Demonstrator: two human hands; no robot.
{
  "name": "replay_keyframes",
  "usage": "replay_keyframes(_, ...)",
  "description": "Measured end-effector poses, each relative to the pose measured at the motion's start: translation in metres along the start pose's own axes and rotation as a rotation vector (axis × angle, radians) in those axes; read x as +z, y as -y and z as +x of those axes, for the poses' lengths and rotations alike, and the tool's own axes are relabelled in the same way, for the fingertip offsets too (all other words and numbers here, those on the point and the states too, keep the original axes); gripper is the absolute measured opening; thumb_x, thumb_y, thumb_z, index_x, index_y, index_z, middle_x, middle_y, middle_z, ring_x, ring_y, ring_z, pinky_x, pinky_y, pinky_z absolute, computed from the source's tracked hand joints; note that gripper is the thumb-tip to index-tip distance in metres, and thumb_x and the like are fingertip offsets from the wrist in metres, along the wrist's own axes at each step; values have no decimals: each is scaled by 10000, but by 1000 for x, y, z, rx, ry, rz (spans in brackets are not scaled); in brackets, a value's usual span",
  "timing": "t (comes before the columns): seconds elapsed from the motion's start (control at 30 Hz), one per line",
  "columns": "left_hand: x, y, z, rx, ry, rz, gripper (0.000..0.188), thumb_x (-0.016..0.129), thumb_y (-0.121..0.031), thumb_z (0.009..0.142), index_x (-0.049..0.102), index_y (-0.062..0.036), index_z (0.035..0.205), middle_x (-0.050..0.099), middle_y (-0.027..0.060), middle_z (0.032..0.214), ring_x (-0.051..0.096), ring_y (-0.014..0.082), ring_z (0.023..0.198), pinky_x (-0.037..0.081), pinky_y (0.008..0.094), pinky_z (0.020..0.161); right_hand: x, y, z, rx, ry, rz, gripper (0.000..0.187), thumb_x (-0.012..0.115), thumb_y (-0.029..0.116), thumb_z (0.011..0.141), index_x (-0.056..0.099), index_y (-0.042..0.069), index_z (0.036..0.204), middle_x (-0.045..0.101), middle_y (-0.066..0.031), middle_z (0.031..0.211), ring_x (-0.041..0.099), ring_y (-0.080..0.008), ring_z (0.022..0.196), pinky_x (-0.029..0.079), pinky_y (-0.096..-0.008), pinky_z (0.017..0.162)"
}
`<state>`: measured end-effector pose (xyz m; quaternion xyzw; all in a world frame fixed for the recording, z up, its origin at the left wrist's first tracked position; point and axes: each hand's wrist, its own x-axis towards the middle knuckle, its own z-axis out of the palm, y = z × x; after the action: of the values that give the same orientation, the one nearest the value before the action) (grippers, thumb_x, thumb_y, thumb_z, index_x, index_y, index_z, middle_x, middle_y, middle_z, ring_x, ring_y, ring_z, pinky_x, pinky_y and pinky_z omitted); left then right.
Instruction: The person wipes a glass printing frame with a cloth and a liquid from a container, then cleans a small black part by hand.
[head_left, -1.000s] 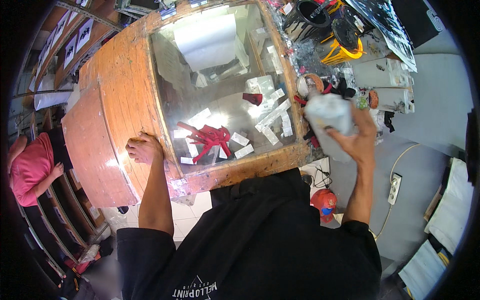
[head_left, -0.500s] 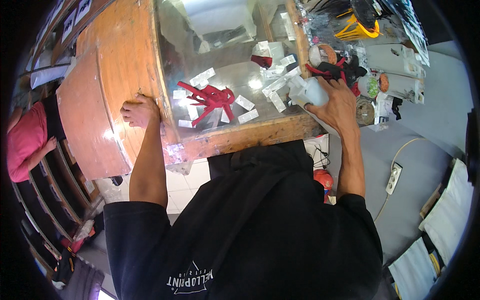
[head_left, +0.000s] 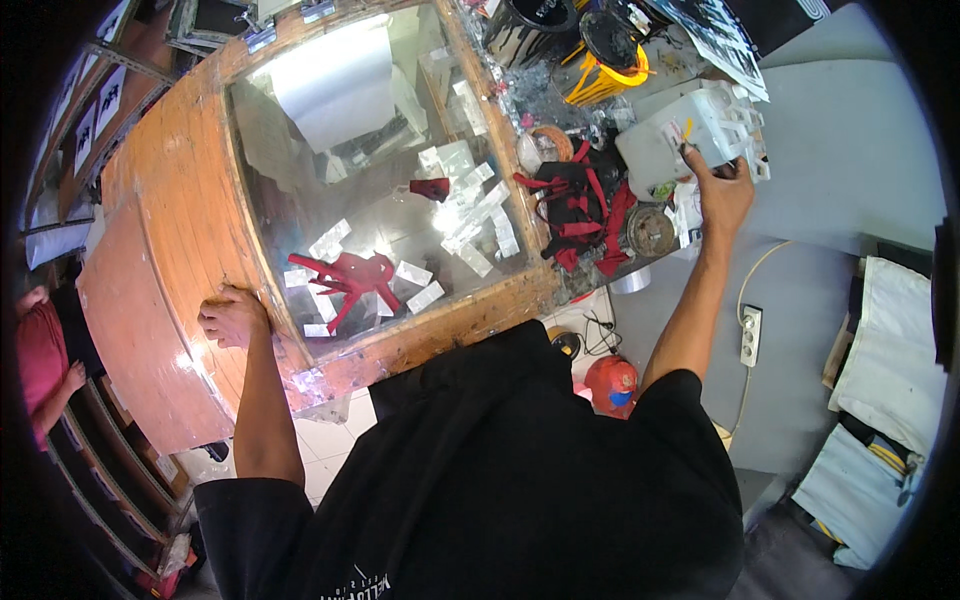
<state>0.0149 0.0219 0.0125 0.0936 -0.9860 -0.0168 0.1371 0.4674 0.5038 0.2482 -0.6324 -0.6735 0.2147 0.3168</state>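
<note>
My left hand (head_left: 235, 316) rests on the wooden border of the table, fingers curled and nothing visible in them. At the right, my right hand (head_left: 724, 196) grips the near edge of a whitish translucent plastic container (head_left: 655, 145), thumb on one side and fingers on the other. Part of that container's near end is hidden by the hand. On the glass tabletop (head_left: 370, 215) lies a bundle of red fabric strips (head_left: 350, 278) among scattered white labels (head_left: 425, 296). A smaller dark red piece (head_left: 430, 188) lies farther back, beside more labels.
Right of the glass are black and red straps (head_left: 580, 205), a round tin (head_left: 650, 230) and a tape roll (head_left: 545, 147). Paint-streaked black and yellow buckets (head_left: 605, 60) stand behind. A power strip (head_left: 750, 335) lies at right; a red round object (head_left: 610, 385) is below. Another person (head_left: 42, 365) stands at far left.
My right hand has moved right, from a translucent vessel at the glass corner to the whitish container, which now covers the green and orange rolls. My left hand stays on the wood. The view has shifted right.
</note>
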Motion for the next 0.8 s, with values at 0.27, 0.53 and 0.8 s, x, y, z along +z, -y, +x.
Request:
replay_keyframes(0.27, -9, -9, -5, -3, -23, -6, 548, 505, -511, 943, 500, -58, 1252, 470, 170, 1349, 448, 390, 1248, 413, 573, 959, 70, -96, 49, 32, -179, -145, 768, 845, 393, 751, 587, -116, 1264, 688, -269, 1147, 675, -375, 1050, 505, -417, 937)
replay_keyframes(0.53, -11, -9, -6, 16, 16, -39, 564, 489, -499, 952, 478, -45, 1287, 441, 169, 1362, 438, 385, 1235, 389, 565, 972, 200, -8, -164, -756, 439, 192, 482, 526, -129, 745, 631, -8, 1200, 655, -191, 1143, 601, -355, 1153, 501, -407, 959)
replay_keyframes(0.8, -10, -7, -5, 7, 40, -44, 593, 463, -522, 950, 474, -43, 1300, 430, 177, 1373, 418, 385, 1245, 379, 550, 987, 215, 4, -230, -856, 714, -57, 281, 579, 11, 810, 637, -4, 1085, 606, -150, 1079, 581, -346, 1038, 527, -443, 866)
